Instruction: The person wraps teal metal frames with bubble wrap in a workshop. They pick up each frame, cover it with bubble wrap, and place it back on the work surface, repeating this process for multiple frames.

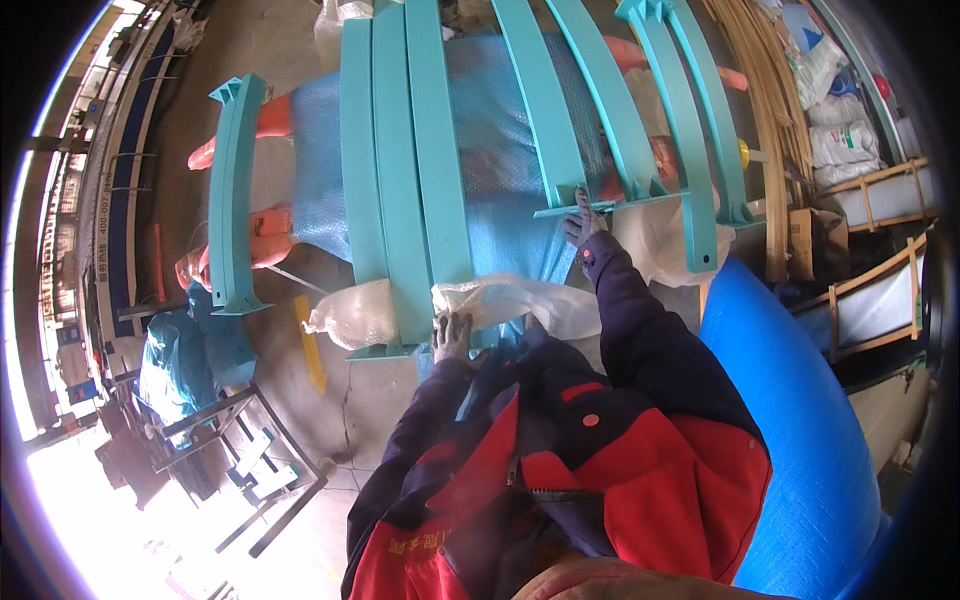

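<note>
Left hand, gloved, pinched the white foam wrap at the end of the teal steel beams; right hand pressed flat, fingers spread, on a beam end plate. Risk: the wrap could tear on plate edges, or the loosely stacked beams could shift onto fingers.

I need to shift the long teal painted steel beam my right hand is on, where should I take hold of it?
Probably at the near end, coming from your side: the long teal painted steel beam ends there in a flat base plate with small gussets, a lip for a grip. Your gloved right hand already touches it; the gloved left hand rests on the white plastic wrapping.
</note>
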Demonstrator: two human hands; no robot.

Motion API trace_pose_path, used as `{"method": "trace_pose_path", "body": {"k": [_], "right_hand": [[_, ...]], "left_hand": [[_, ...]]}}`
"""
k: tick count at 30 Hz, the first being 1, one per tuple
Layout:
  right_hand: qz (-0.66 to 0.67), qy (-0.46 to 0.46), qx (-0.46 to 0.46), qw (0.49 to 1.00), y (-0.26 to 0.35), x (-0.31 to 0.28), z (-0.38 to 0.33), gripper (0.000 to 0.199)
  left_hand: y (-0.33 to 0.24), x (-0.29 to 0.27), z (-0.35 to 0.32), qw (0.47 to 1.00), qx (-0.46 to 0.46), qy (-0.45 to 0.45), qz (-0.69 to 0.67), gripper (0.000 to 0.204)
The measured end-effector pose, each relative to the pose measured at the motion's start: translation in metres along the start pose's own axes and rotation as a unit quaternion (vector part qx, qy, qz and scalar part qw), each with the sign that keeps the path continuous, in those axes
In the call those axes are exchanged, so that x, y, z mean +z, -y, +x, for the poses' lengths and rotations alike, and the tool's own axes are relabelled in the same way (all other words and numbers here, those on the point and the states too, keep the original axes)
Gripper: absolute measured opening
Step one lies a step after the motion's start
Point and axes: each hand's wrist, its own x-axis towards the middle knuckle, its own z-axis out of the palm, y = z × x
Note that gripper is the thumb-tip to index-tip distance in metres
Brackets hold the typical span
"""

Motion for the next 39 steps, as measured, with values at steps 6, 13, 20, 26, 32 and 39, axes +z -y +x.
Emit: {"method": "trace_pose_path", "body": {"k": [6,13,20,26,32,39], "right_hand": [[-0.123,-0.053,-0.031,0.991,0.016,0.023,0.013,0.069],[0.022,-0.047,-0.011,0.999,0.006,0.02,0.013,0.062],[0.07,-0.007,0.024,0.997,-0.005,0.006,0.039,0.061],[0.059,-0.011,0.032,0.998,-0.004,0.009,0.046,0.065],[0.037,0.018,0.048,0.998,-0.016,-0.004,0.07,0.051],[0.019,-0.002,-0.003,1.0,-0.029,0.004,0.067,0.036]], "left_hand": [[-0.006,-0.004,-0.006,0.998,-0.025,-0.028,-0.042,0.102],[-0.016,-0.024,-0.017,0.984,-0.032,-0.124,-0.123,0.096],[-0.028,-0.044,-0.032,0.965,-0.074,-0.167,-0.188,0.085],[-0.033,-0.051,-0.033,0.959,-0.063,-0.214,-0.175,0.081],[-0.037,-0.055,-0.035,0.943,0.005,-0.265,-0.201,0.076],[-0.032,-0.06,-0.032,0.947,0.019,-0.223,-0.229,0.076]]}}
